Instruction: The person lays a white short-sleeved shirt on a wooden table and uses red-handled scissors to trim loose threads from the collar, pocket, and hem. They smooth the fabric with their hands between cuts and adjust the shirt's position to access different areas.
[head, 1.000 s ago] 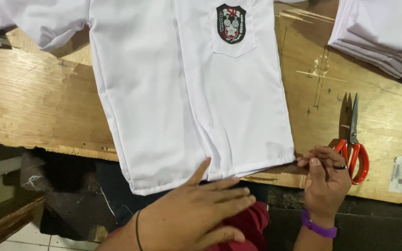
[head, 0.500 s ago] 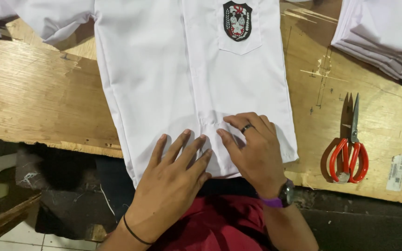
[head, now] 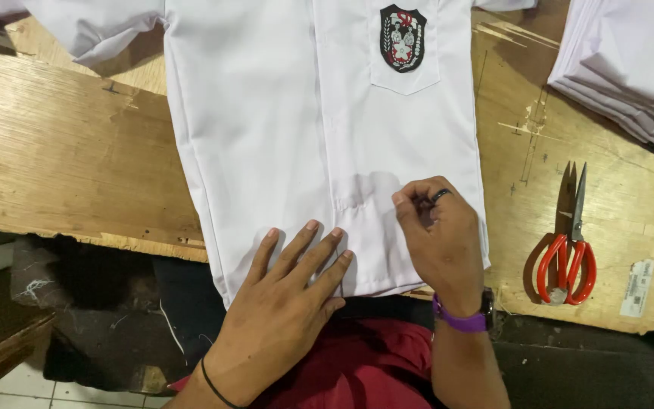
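smoothing the hem of the white shirt [head: 281, 136] spread flat on the wooden counter [head: 62, 151], left hand [head: 281, 303] open and pressed flat, right hand [head: 440, 242] pinching the front strip near the bottom, likely needing a steady pull next.

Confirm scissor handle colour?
Red handles on the scissors, lying on the wooden table right of the white shirt. Head view shows it.
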